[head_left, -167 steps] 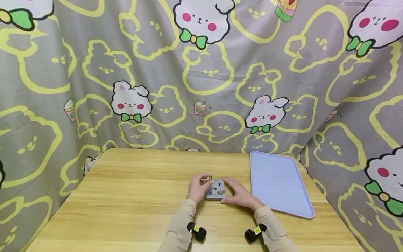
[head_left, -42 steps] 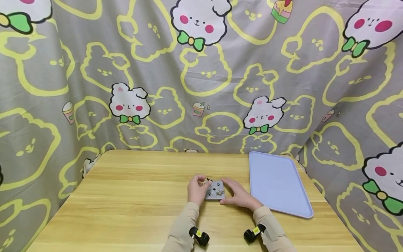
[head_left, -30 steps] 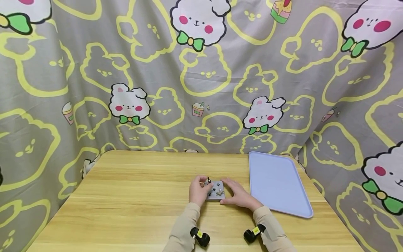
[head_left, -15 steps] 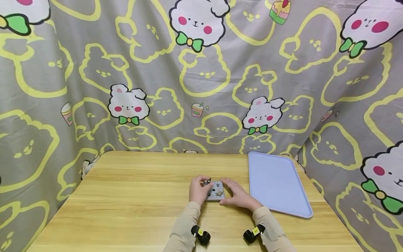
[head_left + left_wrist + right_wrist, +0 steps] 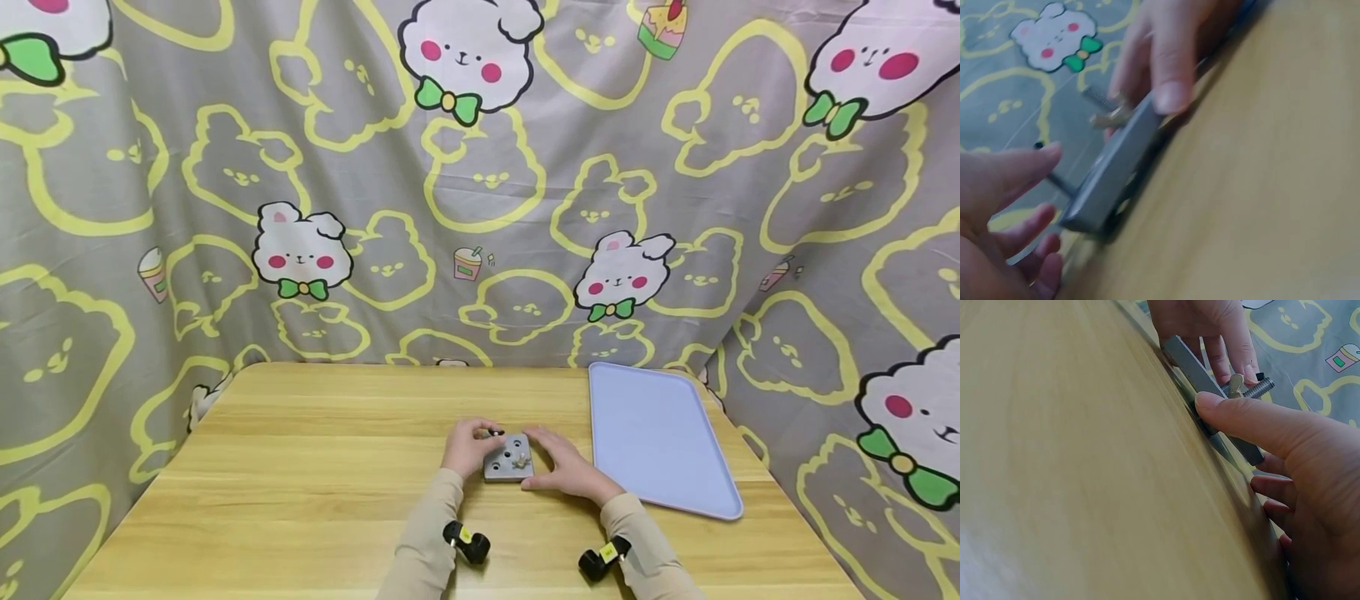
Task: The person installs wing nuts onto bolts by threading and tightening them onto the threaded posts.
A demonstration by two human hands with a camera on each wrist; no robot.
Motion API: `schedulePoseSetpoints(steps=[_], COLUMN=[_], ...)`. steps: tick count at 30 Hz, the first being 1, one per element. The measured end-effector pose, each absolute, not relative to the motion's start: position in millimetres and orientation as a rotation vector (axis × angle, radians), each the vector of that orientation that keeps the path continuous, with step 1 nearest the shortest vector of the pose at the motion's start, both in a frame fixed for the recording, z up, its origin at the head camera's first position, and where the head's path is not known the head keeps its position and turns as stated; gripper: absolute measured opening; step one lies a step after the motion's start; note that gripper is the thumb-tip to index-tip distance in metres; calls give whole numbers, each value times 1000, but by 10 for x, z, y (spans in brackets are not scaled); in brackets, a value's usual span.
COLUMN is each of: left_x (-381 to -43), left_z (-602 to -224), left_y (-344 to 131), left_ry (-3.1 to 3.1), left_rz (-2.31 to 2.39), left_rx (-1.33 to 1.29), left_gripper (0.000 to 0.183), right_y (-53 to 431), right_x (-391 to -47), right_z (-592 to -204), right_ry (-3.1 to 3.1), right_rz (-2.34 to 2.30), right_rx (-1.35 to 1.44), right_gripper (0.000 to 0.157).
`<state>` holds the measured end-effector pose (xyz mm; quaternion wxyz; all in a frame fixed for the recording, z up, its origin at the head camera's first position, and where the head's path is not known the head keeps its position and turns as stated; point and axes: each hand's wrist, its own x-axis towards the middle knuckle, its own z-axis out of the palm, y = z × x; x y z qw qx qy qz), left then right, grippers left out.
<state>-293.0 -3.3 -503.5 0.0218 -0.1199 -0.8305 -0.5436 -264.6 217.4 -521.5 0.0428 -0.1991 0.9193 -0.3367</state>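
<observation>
Head view: grey plate [image 5: 508,464], squarish, flat, holed.

The plate [image 5: 507,469] is steel grey, carrying a brass-gold wing nut [image 5: 1235,386], a grey threaded bolt [image 5: 1261,387] and a dark rod [image 5: 1060,184] tipped in black. The worktop [image 5: 315,467] is honey yellow streaked with browner wood grain, the tray [image 5: 662,442] at right plain pale periwinkle, the sleeves [image 5: 423,533] beige, and the wrist cameras [image 5: 475,550] black with yellow patches. The far curtain [image 5: 480,200] is grey, printed with yellow animal outlines, white pink-cheeked rabbits in green bows, and pink cups.
</observation>
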Motion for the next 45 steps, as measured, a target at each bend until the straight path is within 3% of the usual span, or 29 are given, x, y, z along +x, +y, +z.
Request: schedulePoseSetpoints(steps=[10,14,18,22,27,45], left_x=[-3068,-3043,-2929,-2759,-2608,-2575], left_z=[-4937,-4945,-4971,-4956,-4909,-4970], left_y=[-188,-201,-179,-131,-61,70], left_ry=[-2741,-2706,-2564,-2405,-2395,-2415], left_rz=[-1891,-1899,-1975,-2017,-1918,-1724], left_rx=[-512,-508,-334,-130,-70,-36], left_gripper=[19,36,52,43,30,27], right_y=[2128,2129,2129,2135,2150,2153], right_x=[-2617,-2611,-2603,-2595,-2599,-2619], right_z=[-5177,-5174,-5169,-5161,-5167,-5203], right_ry=[2813,2812,2820,2820,2822,2829], right_rz=[-1025,-1022,-1030,-1042,-1038,-1044], right_rx=[-598,-575,-574,-575,-559,-593], right_gripper=[93,93,93,93,93,93])
